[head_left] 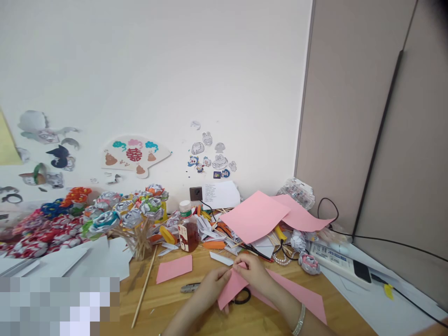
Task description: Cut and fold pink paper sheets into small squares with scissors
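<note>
Both hands meet over a pink paper piece [233,287] low on the wooden table [175,298]. My left hand [212,282] pinches its left edge, fingers closed. From the other side my right hand [254,273], a silver bracelet [299,319] on its wrist, grips the top of the same piece, fingers bent over it. Under the paper lie black-handled scissors [243,296], partly hidden. A larger pink sheet [303,296] lies under my right forearm. A smaller pink rectangle [174,269] rests flat to the left.
Paper roses on sticks [129,214] and red paper flowers [38,233] crowd the back left. A small bottle [188,227], a wooden stick [144,287], pink sheets [257,215], white sheets [84,261], a power strip [339,262] and cables [402,242] surround the hands.
</note>
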Demonstrator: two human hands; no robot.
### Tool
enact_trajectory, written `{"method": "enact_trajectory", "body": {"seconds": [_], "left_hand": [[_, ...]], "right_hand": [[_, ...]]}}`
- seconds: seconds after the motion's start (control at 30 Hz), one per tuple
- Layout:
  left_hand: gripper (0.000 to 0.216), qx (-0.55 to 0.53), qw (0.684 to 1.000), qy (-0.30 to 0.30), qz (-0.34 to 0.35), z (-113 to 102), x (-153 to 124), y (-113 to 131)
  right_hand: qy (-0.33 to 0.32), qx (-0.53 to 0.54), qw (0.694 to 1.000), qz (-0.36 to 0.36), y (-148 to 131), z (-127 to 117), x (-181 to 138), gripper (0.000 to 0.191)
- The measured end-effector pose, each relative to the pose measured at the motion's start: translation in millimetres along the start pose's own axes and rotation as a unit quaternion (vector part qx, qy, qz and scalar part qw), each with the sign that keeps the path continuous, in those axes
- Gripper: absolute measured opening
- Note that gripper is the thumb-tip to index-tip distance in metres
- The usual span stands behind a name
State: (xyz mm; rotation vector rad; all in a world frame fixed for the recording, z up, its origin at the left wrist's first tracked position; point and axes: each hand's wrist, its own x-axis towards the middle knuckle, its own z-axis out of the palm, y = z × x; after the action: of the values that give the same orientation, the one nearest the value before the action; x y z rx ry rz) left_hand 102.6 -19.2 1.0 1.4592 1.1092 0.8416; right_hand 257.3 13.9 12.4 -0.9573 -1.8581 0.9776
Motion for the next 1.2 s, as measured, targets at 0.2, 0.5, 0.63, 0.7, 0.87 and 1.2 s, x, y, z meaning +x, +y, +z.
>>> {"method": "enact_trajectory", "body": {"seconds": [0.2, 0.5, 0.63, 0.7, 0.87, 1.2], "left_hand": [[0.048, 0.015, 1.0, 0.005, -0.001, 2.1, -1.3, 0.2], [0.048, -0.027, 1.0, 0.009, -0.01, -5.3, -1.1, 2.5], [0.046, -0.042, 0.999, 0.019, 0.0, -5.7, -2.6, 5.2], [0.046, -0.047, 0.999, 0.02, 0.0, -4.7, -3.2, 5.1], [0.047, -0.07, 0.996, 0.036, -0.036, -4.8, -2.4, 3.4], [0.046, 0.005, 0.999, 0.05, -0.008, -8.2, 3.7, -4.1]], "right_hand": [[0.002, 0.004, 1.0, -0.015, -1.9, 5.4, -2.6, 0.01], [0.037, -0.004, 0.999, 0.005, 0.0, 0.0, 4.2, 0.009], [0.041, -0.004, 0.999, 0.007, 4.0, -2.6, 7.4, 0.008], [0.043, -0.005, 0.999, 0.009, 6.5, -3.4, 8.5, 0.009], [0.053, -0.011, 0.998, 0.007, 10.3, -6.5, 10.6, 0.011], [0.034, -0.129, 0.989, -0.06, -3.0, -8.5, 2.9, 0.01]]}}
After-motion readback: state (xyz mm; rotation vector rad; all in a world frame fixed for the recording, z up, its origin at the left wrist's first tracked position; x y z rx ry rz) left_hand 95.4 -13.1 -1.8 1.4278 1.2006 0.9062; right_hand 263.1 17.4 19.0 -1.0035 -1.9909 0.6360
